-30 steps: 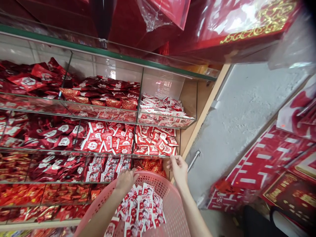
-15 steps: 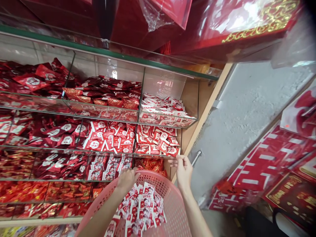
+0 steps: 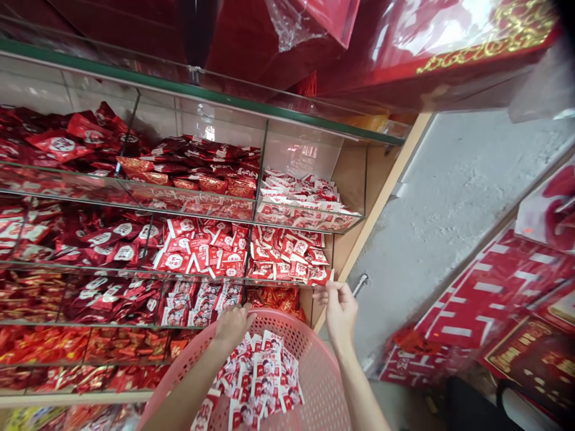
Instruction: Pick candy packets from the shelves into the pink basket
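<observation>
My left hand (image 3: 231,328) is closed on the far left rim of a pink perforated plastic basket (image 3: 318,371). Inside the basket lies a heap of small white and red packets (image 3: 265,377) printed with cartoon figures. To the right of the basket, my right hand (image 3: 340,311) has thumb and forefinger pinched at the right end of a red and white packet (image 3: 320,276), at the front edge of a glass shelf compartment. More packets of that kind (image 3: 287,254) are piled behind it. The other fingers of that hand are loosely bent.
Glass-divided shelves (image 3: 202,209) hold red packets in several rows. Large red boxes (image 3: 278,42) stand on the glass shelf above. A wooden side panel (image 3: 372,224) borders a grey wall (image 3: 431,197) with a metal fitting (image 3: 360,283). Red and white packaged goods (image 3: 485,287) stand at right.
My right hand has shifted slightly right, and the packet's end at its fingertips sits a little farther right. The left hand stays on the basket rim. The view has shifted slightly.
</observation>
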### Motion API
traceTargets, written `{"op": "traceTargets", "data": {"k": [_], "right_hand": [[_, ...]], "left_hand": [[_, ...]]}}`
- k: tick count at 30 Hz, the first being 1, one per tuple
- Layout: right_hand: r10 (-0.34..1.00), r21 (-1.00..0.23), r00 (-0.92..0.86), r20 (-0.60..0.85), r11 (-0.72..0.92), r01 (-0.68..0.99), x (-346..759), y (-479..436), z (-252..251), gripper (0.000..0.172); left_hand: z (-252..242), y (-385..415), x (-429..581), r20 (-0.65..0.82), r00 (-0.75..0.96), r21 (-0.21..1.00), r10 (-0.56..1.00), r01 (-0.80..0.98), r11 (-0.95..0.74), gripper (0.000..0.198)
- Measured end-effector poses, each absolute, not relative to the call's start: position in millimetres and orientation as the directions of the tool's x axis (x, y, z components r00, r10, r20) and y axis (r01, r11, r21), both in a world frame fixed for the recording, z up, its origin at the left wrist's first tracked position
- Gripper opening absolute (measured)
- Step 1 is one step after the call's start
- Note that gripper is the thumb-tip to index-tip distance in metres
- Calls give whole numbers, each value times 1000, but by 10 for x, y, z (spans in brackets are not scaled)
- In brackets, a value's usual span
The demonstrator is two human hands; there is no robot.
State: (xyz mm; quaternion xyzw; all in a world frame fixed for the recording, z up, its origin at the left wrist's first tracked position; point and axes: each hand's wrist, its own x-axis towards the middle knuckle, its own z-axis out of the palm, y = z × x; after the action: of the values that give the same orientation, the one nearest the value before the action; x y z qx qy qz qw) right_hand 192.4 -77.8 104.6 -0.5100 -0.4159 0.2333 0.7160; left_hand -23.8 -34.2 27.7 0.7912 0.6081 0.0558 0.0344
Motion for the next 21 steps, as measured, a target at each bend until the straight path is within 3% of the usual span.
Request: {"op": "traceTargets", "data": {"k": [4,8,13,17,21], "right_hand": [[715,-884,524,463,328,334,1917,-844,1076,32],[667,-827,515,539,304,472,1957,-858,1064,33],[611,-798,525,592,359,484,2041,-892,1064,29],[537,-690,437,721,504,520,2028,-982,1120,29],[718,-725,214,663,544,421,1816,-1032,1174,25]], "left_hand": [[272,-343,-236,43,248,125,968,960,-251,47],[277,-347,-235,42,249,138,968,958,-252,46],[310,-360,-230,20,239,145,971,960,-240,47],[324,-366,-222,22,249,123,968,961,-250,46],[316,-366,-217,41,238,119,970,963,-241,44]]}}
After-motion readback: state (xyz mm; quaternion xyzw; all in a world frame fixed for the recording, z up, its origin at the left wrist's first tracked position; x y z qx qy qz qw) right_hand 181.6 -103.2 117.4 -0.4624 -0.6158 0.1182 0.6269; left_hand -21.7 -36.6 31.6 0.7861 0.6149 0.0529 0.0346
